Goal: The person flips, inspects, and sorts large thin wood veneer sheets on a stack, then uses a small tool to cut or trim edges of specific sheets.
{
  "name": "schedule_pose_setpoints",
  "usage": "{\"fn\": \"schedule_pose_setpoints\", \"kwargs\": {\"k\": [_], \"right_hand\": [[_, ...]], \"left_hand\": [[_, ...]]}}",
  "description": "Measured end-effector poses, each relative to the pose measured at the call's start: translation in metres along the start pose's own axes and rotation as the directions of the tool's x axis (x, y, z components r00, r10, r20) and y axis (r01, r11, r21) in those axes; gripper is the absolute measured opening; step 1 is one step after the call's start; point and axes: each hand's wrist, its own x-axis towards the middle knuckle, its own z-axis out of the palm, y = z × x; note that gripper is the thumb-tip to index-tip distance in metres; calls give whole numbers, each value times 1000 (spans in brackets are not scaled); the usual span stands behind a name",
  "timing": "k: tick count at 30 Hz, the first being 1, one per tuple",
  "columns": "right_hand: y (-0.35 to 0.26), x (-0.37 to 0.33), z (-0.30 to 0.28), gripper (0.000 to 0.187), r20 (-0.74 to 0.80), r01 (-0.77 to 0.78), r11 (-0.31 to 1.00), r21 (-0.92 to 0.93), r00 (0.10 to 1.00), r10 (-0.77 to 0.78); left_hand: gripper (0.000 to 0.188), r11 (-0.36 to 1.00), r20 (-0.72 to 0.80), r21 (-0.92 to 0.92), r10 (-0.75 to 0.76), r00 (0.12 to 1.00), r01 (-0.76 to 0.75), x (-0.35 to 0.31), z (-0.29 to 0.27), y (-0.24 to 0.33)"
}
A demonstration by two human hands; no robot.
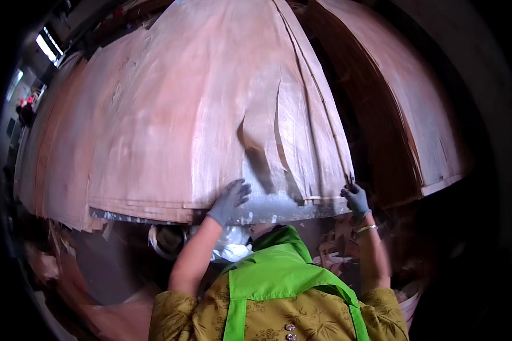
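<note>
Large thin sheets of pinkish wood veneer (pixel 153 113) lie stacked in front of me, with their ends towards me. My left hand (pixel 231 200), in a grey glove, rests with fingers stretched out at the near edge, over a grey metal strip (pixel 273 213). Just beyond it the top sheet has long splits and a raised, curled flap (pixel 255 149). My right hand (pixel 356 200), also gloved, is closed at the near right corner of the stack. A small dark thing (pixel 349 181) shows at its fingertips; its kind is unclear.
Another veneer stack (pixel 404 85) stands to the right, across a dark gap. Veneer scraps (pixel 338 241) litter the floor below the near edge. A white plastic bag (pixel 232 243) and a round metal object (pixel 168 240) are under the edge, close to my green apron (pixel 284 270).
</note>
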Motion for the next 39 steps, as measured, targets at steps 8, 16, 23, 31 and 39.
{"fn": "schedule_pose_setpoints", "kwargs": {"k": [8, 16, 23, 31, 39], "right_hand": [[4, 9, -1, 15, 233, -237, 963, 128, 951, 203], [21, 26, -17, 15, 385, -317, 930, 187, 894, 228], [16, 29, -30, 14, 444, -340, 920, 193, 867, 227], [-6, 20, -33, 17, 463, -328, 920, 216, 864, 200], [2, 17, -30, 15, 360, -254, 935, 248, 920, 154]], "left_hand": [[34, 737, 62, -674, 115, 991, -44, 163, 55, -49], [57, 854, -279, -452, 140, 950, -258, 169, 104, -14], [45, 957, -219, -54, 267, 939, -285, 90, 99, -2], [45, 627, -337, 777, 493, 802, -59, -5, 10, -16], [46, 181, -178, 983, 925, 335, 25, 1, 106, 67]]}}
